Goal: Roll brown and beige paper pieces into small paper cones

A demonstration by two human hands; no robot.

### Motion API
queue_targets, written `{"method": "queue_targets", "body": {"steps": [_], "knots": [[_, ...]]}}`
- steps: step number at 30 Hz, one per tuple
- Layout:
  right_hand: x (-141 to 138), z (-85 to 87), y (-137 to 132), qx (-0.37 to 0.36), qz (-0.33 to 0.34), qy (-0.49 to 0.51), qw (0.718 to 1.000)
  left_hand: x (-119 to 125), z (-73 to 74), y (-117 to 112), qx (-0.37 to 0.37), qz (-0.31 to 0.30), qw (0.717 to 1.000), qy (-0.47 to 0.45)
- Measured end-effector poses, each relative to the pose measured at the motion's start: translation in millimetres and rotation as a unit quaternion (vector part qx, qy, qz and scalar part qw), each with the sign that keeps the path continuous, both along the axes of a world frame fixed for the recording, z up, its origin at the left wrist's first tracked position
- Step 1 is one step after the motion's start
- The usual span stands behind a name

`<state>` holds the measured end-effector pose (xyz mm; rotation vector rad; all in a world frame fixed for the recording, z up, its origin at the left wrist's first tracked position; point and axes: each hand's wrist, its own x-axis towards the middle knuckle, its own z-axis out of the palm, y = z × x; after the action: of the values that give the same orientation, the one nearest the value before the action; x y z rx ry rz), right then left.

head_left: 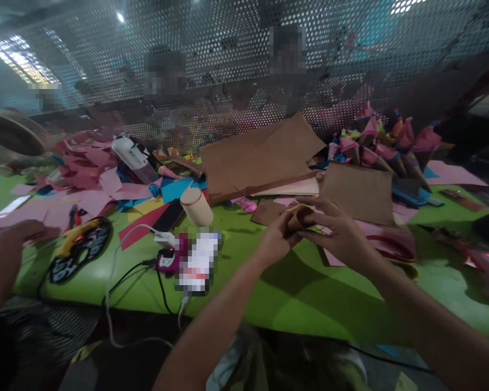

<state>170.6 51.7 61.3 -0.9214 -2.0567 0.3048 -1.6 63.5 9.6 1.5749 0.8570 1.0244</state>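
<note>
Right of lit phone (199, 263): left hand (277, 238) and right hand (337, 227) fingers grip brown roll (297, 218). Risks: loose grip unrolls it; uneven squeeze creases it.

Over the table (293, 304), the rolled paper (299, 219) was between the left hand (276, 236) and the right hand (336, 228). Left of them lay the phone (200, 263), the power strip (167, 262) just beside its left edge, the cylinder (198, 207) behind. Farther back sat the cardboard (256, 160), between the paper scraps (87, 163) leftward and the cones (383, 156) rightward; the panel (228, 54) stood behind everything.
</note>
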Motion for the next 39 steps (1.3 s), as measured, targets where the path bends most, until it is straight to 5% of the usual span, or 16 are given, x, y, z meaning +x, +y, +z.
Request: {"method": "queue_targets", "body": {"steps": [3, 12, 20, 27, 33, 39], "knots": [[3, 6.1, -4, 0.022, -0.015, 0.022, 0.999, -1, -1.8, 2, 0.024, 0.0, 0.999, -0.037], [4, 3.9, -1, 0.069, -0.02, -0.042, 0.996, -8, 2.5, 6, 0.147, 0.057, 0.986, 0.049], [-6, -8.1, -4, 0.089, -0.019, -0.151, 0.984, -7, -5.8, 10, 0.098, 0.066, 0.991, 0.065], [-7, -11.1, -3, 0.074, -0.019, -0.121, 0.99, -6, -3.4, 12, 0.001, 0.067, 0.997, 0.046], [-3, -2.4, -5, 0.066, -0.026, -0.051, 0.996, -5, -11.7, 15, -0.014, 0.063, 0.998, 0.005], [-4, -6.1, -5, 0.045, 0.018, -0.109, 0.993, -3, -11.2, -3, -0.008, 0.038, 0.998, 0.041]]}}
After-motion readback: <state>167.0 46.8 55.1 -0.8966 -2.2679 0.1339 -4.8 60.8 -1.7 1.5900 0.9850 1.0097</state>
